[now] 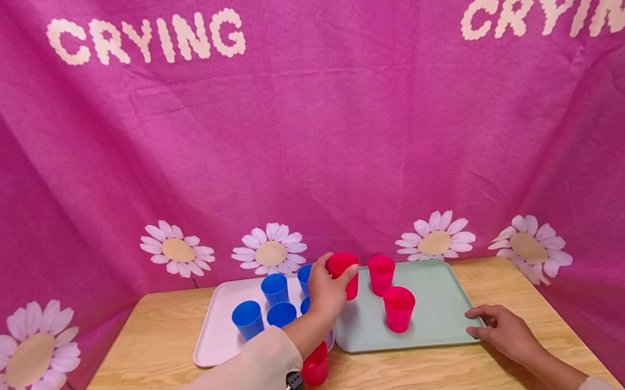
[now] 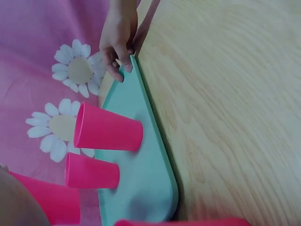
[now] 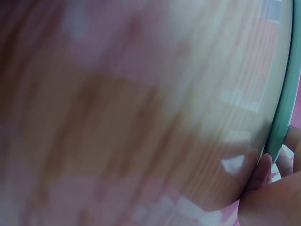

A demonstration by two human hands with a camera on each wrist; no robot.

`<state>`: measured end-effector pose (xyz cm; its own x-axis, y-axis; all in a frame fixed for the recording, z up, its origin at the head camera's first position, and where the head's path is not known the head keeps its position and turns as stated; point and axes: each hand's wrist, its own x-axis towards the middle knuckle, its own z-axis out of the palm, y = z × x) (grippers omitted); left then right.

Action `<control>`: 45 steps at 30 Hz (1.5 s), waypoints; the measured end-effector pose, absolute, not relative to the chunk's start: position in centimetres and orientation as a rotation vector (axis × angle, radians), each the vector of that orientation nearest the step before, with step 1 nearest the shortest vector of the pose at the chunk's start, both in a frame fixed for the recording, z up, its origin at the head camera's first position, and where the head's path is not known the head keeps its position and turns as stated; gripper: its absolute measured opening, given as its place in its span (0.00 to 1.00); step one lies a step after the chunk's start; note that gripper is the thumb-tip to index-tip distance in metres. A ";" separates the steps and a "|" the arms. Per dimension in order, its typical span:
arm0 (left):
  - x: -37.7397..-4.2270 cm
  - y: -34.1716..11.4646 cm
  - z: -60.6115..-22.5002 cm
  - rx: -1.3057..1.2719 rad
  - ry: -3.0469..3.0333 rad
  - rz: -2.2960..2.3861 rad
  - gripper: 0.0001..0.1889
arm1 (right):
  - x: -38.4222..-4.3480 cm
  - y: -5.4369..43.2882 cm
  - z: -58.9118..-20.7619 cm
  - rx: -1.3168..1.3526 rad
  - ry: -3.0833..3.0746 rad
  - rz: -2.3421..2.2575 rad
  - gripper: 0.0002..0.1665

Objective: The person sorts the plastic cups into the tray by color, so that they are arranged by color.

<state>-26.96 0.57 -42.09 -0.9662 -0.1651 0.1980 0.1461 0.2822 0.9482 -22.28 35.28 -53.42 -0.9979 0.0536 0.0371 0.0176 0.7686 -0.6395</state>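
My left hand (image 1: 328, 288) grips a red cup (image 1: 347, 284) by its side, thumb across the front, above the left part of the green tray (image 1: 439, 332). A shadow lies on the tray below it. Two more red cups stand upright there, one farther back (image 1: 382, 275) and one nearer (image 1: 400, 310). At the tray's right front corner my right hand (image 1: 507, 332) holds the edge, thumb on the near side and fingers beyond; the left wrist view also shows this hand (image 2: 117, 40).
Several blue cups (image 1: 247, 319) stand on the white tray (image 1: 214, 346) at left, some partly behind my left arm. On the wooden table (image 1: 393, 378), a red cup (image 1: 316, 366) stands beside my left forearm, partly hidden. A pink cloth (image 1: 307, 128) hangs behind.
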 end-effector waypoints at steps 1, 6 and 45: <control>-27.2 0.9 -42.2 0.036 -2.292 -1.719 0.31 | -22.3 35.3 -53.4 -0.055 -2.901 1.046 0.20; -28.6 2.4 -43.3 0.146 -2.286 -1.655 0.31 | -22.2 35.3 -53.4 -0.045 -2.904 1.033 0.20; -31.4 6.2 -47.8 0.377 -2.269 -1.580 0.31 | -22.5 35.3 -53.4 -0.073 -2.920 1.036 0.21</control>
<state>-31.45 6.18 -47.80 -0.9035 -0.4078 0.1317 -0.0180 0.3432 0.9391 -22.46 35.30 -53.41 -0.9980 0.0584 0.0241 0.0302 0.7756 -0.6304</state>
